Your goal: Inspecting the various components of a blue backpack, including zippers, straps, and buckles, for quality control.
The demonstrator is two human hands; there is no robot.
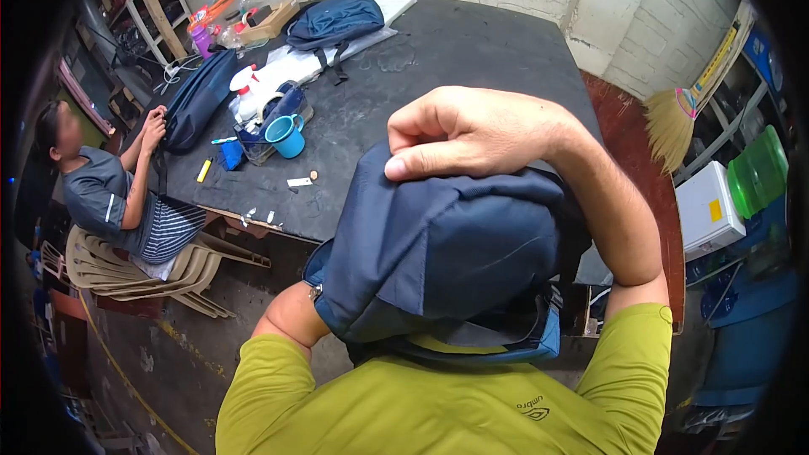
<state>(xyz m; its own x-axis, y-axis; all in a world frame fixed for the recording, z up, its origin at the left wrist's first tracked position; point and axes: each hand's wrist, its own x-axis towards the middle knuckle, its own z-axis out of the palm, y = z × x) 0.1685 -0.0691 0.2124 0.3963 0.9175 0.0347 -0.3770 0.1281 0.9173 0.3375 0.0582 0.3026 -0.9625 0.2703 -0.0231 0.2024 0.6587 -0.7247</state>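
A navy blue backpack (489, 261) is held up against my chest, its fabric slack and folded. At its upper edge my right hand (468, 131) is closed, thumb and curled fingers pinching the cloth. My left forearm goes in at the bag's left side, by a small metal zipper pull (316, 291). The bag's cloth covers my left hand, so its fingers do not show. A lighter blue trim (549, 333) edges the bag low on the right.
Across the black table (472, 42) lie two more navy bags, a turquoise mug (286, 136), spray bottles and a yellow lighter (204, 170). A seated person (109, 185) handles one bag at left, on stacked chairs (126, 265). A broom (672, 122) hangs at right.
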